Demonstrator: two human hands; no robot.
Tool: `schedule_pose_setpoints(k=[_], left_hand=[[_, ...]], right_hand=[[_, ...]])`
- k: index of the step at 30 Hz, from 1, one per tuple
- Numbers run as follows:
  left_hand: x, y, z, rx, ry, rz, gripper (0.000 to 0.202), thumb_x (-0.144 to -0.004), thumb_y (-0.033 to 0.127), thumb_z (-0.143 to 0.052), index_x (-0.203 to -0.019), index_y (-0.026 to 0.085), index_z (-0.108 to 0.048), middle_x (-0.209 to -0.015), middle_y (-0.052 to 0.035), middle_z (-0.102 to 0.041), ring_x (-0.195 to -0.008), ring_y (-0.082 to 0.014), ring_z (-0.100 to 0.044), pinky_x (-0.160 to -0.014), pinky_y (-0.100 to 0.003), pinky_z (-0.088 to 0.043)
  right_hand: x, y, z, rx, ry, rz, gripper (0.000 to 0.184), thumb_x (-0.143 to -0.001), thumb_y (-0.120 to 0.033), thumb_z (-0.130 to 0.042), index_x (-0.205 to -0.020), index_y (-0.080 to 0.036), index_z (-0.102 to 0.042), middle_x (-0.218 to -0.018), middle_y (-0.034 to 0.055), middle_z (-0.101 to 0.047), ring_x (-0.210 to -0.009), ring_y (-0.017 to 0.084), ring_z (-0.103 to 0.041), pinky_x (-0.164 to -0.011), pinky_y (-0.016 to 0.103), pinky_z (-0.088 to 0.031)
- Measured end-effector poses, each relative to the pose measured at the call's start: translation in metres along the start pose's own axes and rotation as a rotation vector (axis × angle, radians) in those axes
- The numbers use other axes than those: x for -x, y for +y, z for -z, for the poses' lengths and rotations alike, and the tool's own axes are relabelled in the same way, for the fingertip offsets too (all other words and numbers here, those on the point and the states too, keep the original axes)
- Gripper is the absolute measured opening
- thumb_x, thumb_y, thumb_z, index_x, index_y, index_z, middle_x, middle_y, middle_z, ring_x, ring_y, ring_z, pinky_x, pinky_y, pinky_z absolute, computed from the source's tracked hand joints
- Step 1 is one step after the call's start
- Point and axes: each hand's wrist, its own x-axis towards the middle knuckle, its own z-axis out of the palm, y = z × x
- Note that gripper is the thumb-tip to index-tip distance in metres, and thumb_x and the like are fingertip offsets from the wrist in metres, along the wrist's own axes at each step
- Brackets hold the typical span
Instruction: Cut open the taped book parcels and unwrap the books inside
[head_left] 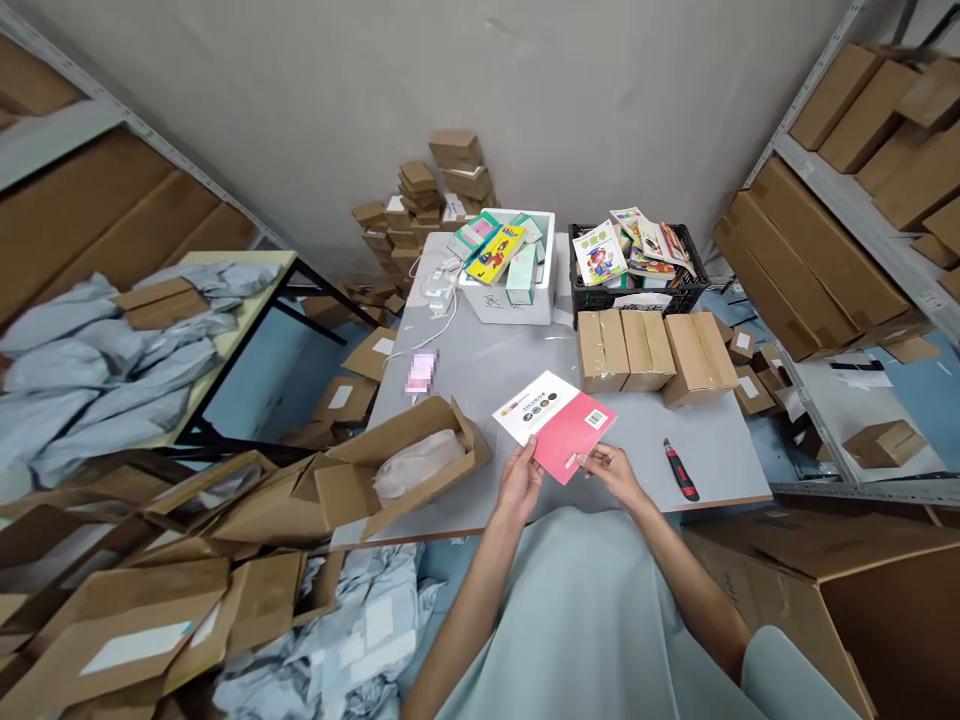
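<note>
Evidently, in the head view, both hands share one thing: the left hand [521, 478] grips the pink-and-white booklet [559, 430] by its near left edge, and the right hand [611, 470] pinches its near right edge. The booklet lies beyond the fingertips, tilted over the table [487, 375]; whether it touches the tabletop, I cannot tell.

With the hold only along the near side, a slack pinch could let the far end droop, and uneven pressure from the two hands could crease the cover. To the right of the right fingers lies a utility knife [681, 470]; a sideways sweep might knock it. Left of the left fingers stands an open carton [341, 500] whose raised flap could snag a passing corner. Beyond the right fingers, taped boxes [647, 350] limit forward reach.
</note>
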Motion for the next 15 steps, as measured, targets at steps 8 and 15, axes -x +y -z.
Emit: schedule_pose_setpoints(k=[8, 15], left_hand=[[0.036, 0.041, -0.002, -0.497, -0.146, -0.325, 0.069, -0.084, 0.076, -0.08, -0.116, 0.016, -0.083, -0.119, -0.0149, -0.085, -0.114, -0.0321, -0.078, -0.101, -0.043, -0.063], [0.054, 0.053, -0.015, -0.84, -0.24, -0.411, 0.054, -0.1, 0.063, -0.062, -0.118, 0.017, -0.083, -0.108, -0.008, -0.085, -0.091, -0.0252, -0.075, -0.08, -0.031, -0.059]], right_hand=[[-0.005, -0.012, 0.035, 0.157, 0.418, 0.103, 0.093, -0.072, -0.075, -0.089, -0.142, -0.019, -0.067, -0.15, 0.0243, -0.07, -0.138, 0.038, -0.07, -0.117, 0.058, -0.057], [-0.012, -0.031, 0.007, 0.123, 0.237, 0.163, 0.066, -0.08, -0.065, -0.089, -0.124, -0.022, -0.065, -0.129, 0.0189, -0.081, -0.117, 0.033, -0.08, -0.105, 0.05, -0.065]])
